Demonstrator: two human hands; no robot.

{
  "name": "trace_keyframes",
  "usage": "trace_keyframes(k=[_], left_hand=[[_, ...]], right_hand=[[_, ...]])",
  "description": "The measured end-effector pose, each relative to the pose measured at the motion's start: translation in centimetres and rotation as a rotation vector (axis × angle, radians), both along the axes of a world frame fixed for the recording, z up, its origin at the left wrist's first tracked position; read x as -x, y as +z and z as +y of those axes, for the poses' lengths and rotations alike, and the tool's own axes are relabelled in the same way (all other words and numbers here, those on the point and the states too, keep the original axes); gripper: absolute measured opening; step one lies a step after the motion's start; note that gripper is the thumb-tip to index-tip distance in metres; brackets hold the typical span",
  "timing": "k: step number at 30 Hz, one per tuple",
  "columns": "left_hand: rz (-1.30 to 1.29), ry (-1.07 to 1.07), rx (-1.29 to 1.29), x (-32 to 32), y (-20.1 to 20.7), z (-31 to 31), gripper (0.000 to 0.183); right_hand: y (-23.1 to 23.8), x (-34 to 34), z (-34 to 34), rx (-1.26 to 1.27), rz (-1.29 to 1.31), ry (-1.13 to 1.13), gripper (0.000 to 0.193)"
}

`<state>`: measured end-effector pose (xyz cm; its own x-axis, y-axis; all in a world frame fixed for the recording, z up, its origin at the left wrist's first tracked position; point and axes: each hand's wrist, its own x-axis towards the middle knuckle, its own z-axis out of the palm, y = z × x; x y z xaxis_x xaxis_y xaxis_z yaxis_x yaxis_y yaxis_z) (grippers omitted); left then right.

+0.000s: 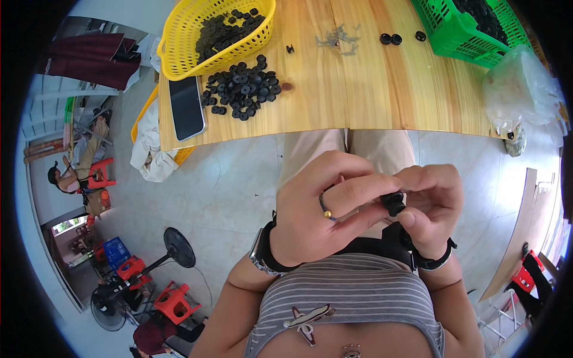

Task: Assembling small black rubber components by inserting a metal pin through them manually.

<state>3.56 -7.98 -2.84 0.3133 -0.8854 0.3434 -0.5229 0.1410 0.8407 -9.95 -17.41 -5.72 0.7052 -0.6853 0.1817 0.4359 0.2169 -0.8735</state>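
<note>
Between my two hands, a little in front of my body and short of the table edge, is a small black spool-shaped plastic part (393, 203). My left hand (325, 206) pinches it from the left with thumb and fingers. From the other side, my right hand (434, 206) grips it with thumb and curled fingers. A heap of small black round parts with centre holes (242, 88) lies on the wooden table (358, 95). Beyond it are a scatter of thin metal pins (339, 40), a single small black piece (290, 49) and a few black round caps (391, 39).
A yellow basket (173, 59) of black parts stands at the far left, beside a phone (187, 108). At the far right are a green basket (456, 51) of black parts and a clear plastic bag (519, 89). A fan (179, 247) and red stools (176, 301) stand on the floor.
</note>
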Motion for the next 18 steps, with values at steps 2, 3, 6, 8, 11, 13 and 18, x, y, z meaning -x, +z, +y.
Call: trace_keyframes(k=[2,3,6,8,11,13,18], left_hand=[[-0.067,0.042,0.006,0.0,0.1,-0.2,0.037],[-0.067,0.042,0.003,0.0,0.1,-0.2,0.037],[-0.093,0.033,0.005,0.0,-0.1,-0.4,0.036],[-0.072,0.022,0.013,0.0,-0.3,-0.5,0.037],[-0.082,0.012,0.010,-0.1,-0.3,-0.7,0.038],[-0.084,0.008,0.009,-0.1,-0.3,-0.8,0.038],[-0.124,0.002,0.002,-0.1,-0.1,-0.9,0.038]], right_hand=[[0.2,0.2,-0.7,0.078,0.022,-0.018,0.023],[0.6,0.3,-1.5,0.339,0.098,0.016,0.021],[1.4,0.4,-2.0,0.581,0.200,0.038,0.018],[1.3,0.4,-2.0,0.564,0.225,0.025,0.017],[1.4,0.4,-2.3,0.557,0.224,0.030,0.018],[1.7,0.2,-2.4,0.505,0.189,0.059,0.020],[1.3,0.4,-2.1,0.491,0.223,0.037,0.023]])
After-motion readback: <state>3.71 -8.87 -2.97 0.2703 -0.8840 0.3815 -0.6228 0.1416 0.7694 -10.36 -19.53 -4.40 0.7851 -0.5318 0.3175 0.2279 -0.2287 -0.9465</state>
